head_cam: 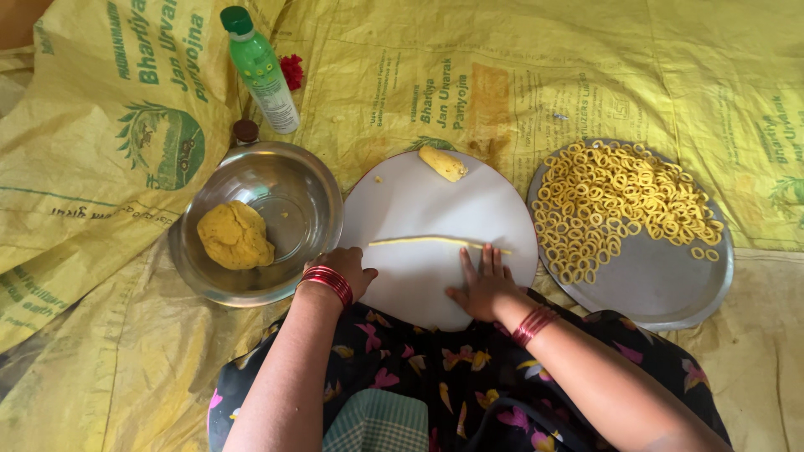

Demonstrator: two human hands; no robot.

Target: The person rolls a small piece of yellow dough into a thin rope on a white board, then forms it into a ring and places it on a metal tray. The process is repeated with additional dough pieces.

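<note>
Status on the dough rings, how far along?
Done: many rings piled on the tray, covering over half of it. In hand: right hand flat on a thin dough rope on the white board; left hand at the board's edge. Left: a small piece and the dough ball in the bowl.
</note>
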